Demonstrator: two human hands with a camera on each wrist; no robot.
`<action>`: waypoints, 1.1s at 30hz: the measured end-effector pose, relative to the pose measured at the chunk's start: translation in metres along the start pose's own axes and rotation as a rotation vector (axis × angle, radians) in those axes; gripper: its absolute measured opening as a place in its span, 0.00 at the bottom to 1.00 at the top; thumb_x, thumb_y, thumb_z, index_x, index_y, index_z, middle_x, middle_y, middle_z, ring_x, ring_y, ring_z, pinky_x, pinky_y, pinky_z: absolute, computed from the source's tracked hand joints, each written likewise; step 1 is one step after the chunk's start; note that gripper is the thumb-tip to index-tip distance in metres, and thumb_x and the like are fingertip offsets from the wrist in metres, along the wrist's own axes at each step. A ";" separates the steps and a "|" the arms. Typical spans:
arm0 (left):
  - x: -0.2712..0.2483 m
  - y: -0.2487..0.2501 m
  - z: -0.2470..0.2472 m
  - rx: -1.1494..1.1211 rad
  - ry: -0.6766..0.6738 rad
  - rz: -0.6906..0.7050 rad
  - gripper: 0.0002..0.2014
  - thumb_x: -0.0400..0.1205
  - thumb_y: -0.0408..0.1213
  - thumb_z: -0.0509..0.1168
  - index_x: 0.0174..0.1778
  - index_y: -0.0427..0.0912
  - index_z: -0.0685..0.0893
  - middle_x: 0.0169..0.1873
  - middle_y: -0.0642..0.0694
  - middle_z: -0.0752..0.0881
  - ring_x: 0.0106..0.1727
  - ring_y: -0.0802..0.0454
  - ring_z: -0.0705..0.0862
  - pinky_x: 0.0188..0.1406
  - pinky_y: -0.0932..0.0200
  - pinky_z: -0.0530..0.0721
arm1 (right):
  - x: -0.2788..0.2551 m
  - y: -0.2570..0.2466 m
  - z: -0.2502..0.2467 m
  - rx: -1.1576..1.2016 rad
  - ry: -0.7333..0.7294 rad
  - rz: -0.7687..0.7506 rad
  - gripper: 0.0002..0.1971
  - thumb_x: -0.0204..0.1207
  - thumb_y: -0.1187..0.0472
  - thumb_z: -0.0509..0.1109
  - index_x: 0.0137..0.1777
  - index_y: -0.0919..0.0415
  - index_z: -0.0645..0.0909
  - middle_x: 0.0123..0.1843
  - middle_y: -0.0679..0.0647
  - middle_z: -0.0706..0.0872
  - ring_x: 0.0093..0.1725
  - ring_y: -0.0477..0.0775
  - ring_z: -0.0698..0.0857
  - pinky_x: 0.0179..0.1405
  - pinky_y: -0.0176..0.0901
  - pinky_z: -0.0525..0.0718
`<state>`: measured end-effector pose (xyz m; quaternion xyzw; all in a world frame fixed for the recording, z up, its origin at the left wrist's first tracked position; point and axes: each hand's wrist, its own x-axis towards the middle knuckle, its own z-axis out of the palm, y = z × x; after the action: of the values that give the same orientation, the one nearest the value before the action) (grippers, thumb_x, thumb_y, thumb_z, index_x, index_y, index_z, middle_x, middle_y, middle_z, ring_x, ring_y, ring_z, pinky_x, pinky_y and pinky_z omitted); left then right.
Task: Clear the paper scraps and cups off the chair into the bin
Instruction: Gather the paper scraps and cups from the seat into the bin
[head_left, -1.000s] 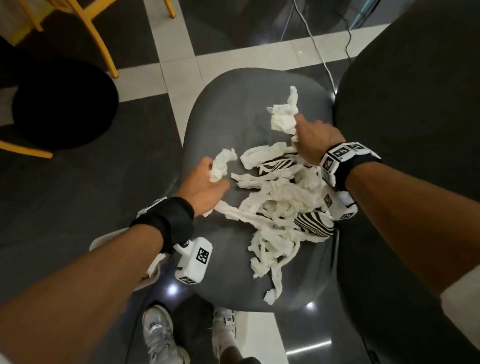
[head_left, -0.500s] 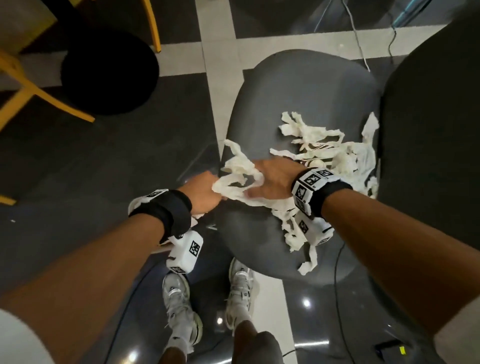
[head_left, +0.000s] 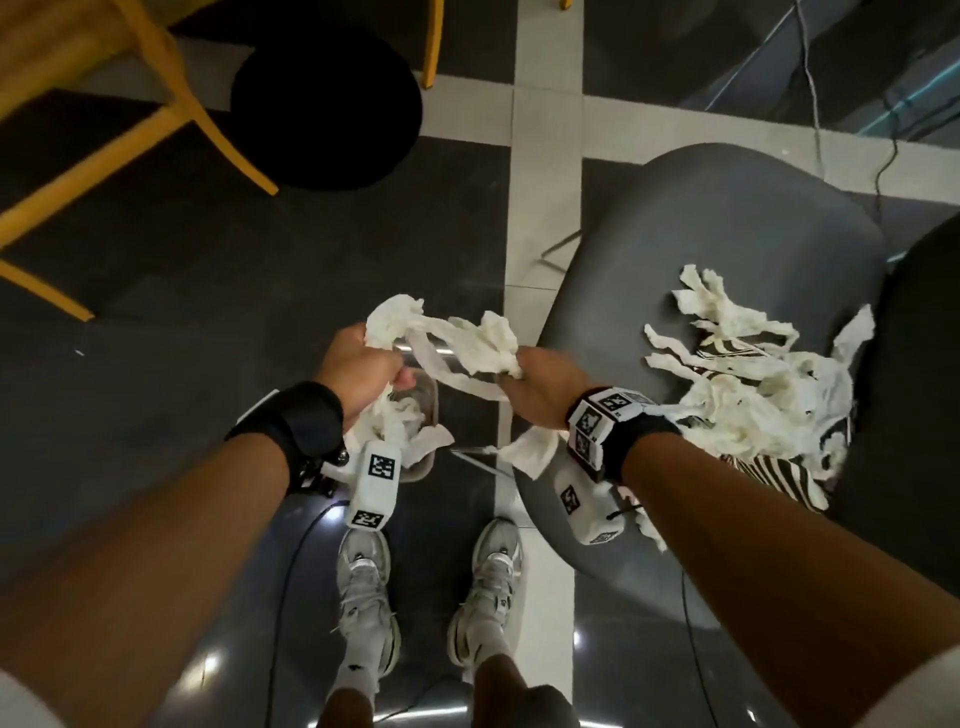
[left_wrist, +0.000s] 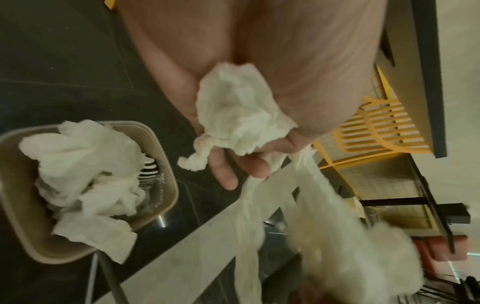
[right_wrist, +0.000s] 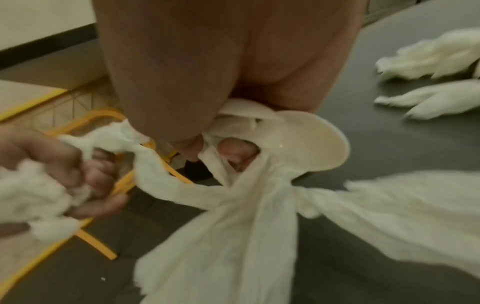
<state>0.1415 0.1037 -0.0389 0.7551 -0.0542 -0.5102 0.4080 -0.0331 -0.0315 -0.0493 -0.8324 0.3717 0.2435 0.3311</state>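
Left hand: the left hand (head_left: 358, 371) is clenched round one end of a bunch of paper strips (head_left: 457, 343), above the bin (left_wrist: 166, 185).
Right hand: the right hand (head_left: 540, 387) grasps the other end of the same bunch, with a pale lid-like disc (right_wrist: 319, 144) caught in the grip.
Bin: on the floor just left of the chair (head_left: 727, 234), already holding crumpled paper.
Left on the chair: a loose pile of scraps (head_left: 737, 374) at the right of the seat, with striped cups (head_left: 769, 470) half buried.
Handling: the paper looks very light, soft and easily torn; trailing ends probably snag or drop.
Where to hold: bunch the strips into a wad; take the cups by their walls, gently, as they likely crush.
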 end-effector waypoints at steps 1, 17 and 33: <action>0.002 -0.009 -0.005 -0.013 0.005 -0.036 0.15 0.75 0.20 0.65 0.51 0.41 0.87 0.41 0.42 0.90 0.49 0.43 0.91 0.55 0.44 0.92 | 0.004 -0.013 0.006 0.076 0.012 -0.038 0.14 0.86 0.51 0.61 0.58 0.61 0.81 0.53 0.59 0.87 0.50 0.59 0.84 0.46 0.44 0.75; 0.110 -0.184 -0.045 0.082 0.101 -0.124 0.14 0.82 0.39 0.64 0.64 0.45 0.79 0.55 0.50 0.87 0.60 0.49 0.87 0.57 0.55 0.88 | 0.144 -0.111 0.217 0.598 -0.101 -0.034 0.22 0.80 0.53 0.56 0.71 0.61 0.75 0.55 0.51 0.85 0.55 0.52 0.82 0.55 0.44 0.77; 0.175 -0.231 -0.037 0.585 -0.163 -0.142 0.16 0.86 0.33 0.57 0.67 0.38 0.83 0.65 0.39 0.85 0.67 0.39 0.82 0.57 0.55 0.78 | 0.262 -0.016 0.325 -0.141 -0.497 0.021 0.28 0.60 0.39 0.73 0.61 0.46 0.80 0.62 0.52 0.86 0.64 0.61 0.84 0.66 0.60 0.82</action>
<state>0.1774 0.1903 -0.3158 0.7989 -0.1784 -0.5592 0.1311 0.0861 0.0945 -0.4289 -0.7641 0.2694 0.4694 0.3510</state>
